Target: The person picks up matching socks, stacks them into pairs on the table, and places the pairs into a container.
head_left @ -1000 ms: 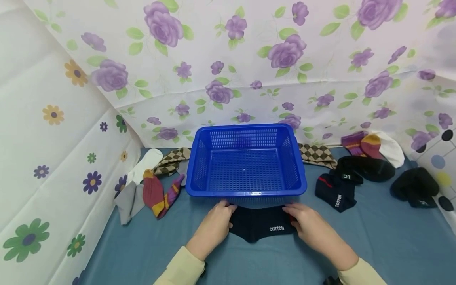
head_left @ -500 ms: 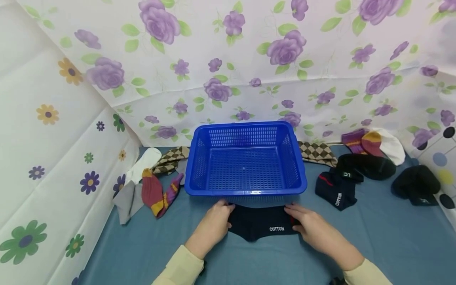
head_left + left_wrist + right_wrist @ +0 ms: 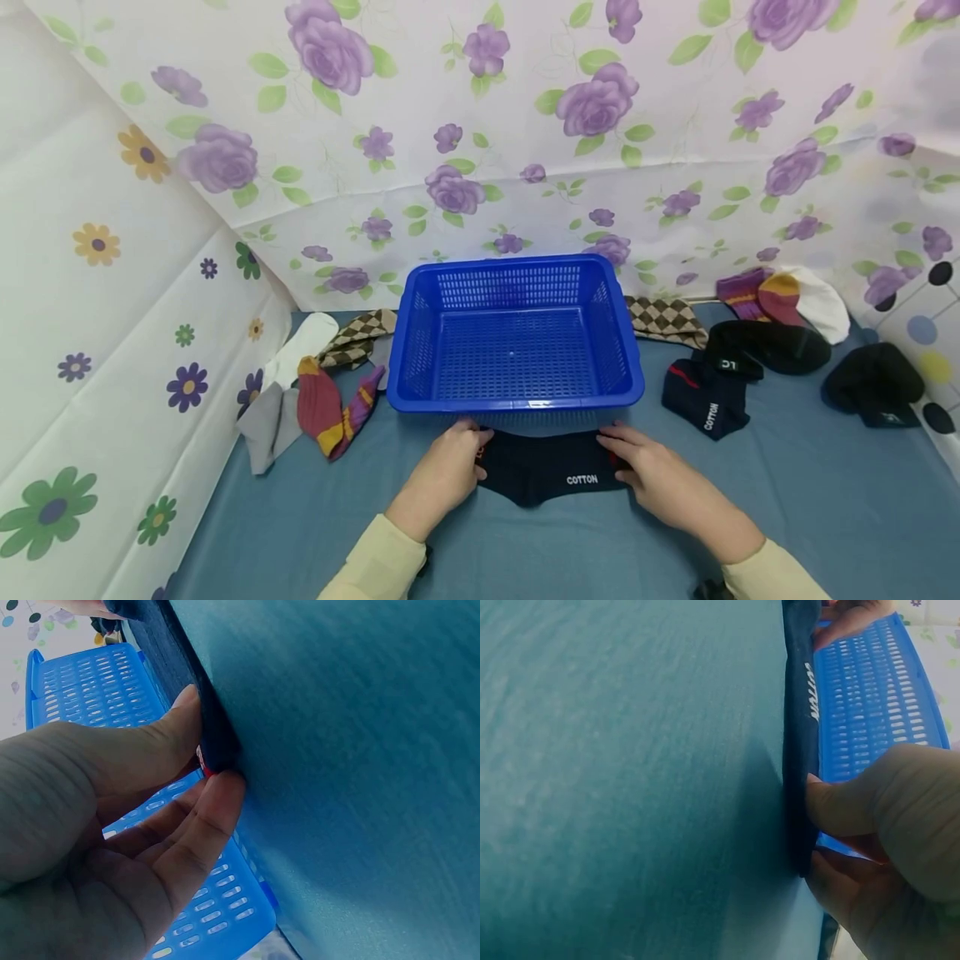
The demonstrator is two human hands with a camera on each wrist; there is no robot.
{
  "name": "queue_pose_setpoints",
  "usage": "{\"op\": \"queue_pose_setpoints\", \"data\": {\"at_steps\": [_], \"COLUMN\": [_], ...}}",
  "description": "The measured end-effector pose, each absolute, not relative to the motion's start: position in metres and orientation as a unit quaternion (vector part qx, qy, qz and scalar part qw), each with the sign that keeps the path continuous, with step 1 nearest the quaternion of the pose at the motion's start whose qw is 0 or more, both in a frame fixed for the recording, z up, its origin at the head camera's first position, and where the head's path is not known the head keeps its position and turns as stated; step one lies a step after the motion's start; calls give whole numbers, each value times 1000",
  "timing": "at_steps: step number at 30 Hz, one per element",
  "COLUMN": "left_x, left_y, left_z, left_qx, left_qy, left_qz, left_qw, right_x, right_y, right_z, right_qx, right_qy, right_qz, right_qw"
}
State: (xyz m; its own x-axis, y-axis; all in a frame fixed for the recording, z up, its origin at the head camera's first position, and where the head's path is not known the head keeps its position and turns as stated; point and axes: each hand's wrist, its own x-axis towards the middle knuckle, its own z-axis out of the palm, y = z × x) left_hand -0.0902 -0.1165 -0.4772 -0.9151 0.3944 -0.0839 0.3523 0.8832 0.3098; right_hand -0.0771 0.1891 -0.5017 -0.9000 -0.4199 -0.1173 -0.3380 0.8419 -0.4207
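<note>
The blue basket (image 3: pixel 480 406) is formed of smooth, glossy plastic. In front of it, the dark sock (image 3: pixel 543 458) is made of matt knit; beneath it, a matt, finely textured cloth (image 3: pixel 551 554) is spread. Behind it, a smooth, creased sheet (image 3: pixel 540 221) is hung, its material unclear.

Worn items, head view. My left sleeve (image 3: pixel 375 560): pale yellow-cream, long, plain cloth, lightly creased, cuff edge cleanly finished. My right sleeve (image 3: pixel 772 573): same colour and cloth, cut off by the lower frame edge. Both cuffs stop short of the wrist. Small black item (image 3: pixel 424 562) at the inner side of the left cuff; similar dark item (image 3: pixel 712 590) beside the right one; too little shows to identify either. Left hand (image 3: pixel 447 468) and right hand (image 3: pixel 651 468) bare. Wrist views: thumbnails short.
</note>
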Motion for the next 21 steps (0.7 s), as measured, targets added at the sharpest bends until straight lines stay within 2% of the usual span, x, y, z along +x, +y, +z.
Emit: {"op": "queue_pose_setpoints", "data": {"at_steps": [6, 10, 13, 18, 21], "left_x": [-92, -90, -85, -73, -69], "left_y": [-118, -118, -117, -111, -105], "left_z": [-478, -475, -467, -440, -425], "left_qx": [191, 195, 197, 217, 246], "left_qy": [968, 969, 972, 965, 957], "left_qz": [144, 134, 115, 140, 155], "left_qw": [71, 64, 46, 31, -14], "right_x": [-87, -91, -93, -100, -104], "right_y": [192, 199, 208, 225, 231], "right_z": [-496, -489, -481, -466, -463], "right_qx": [-187, -165, -153, -138, -125], "right_qy": [941, 937, 939, 956, 965], "right_qz": [-255, -290, -300, -255, -207], "right_qw": [123, 106, 63, -55, -102]}}
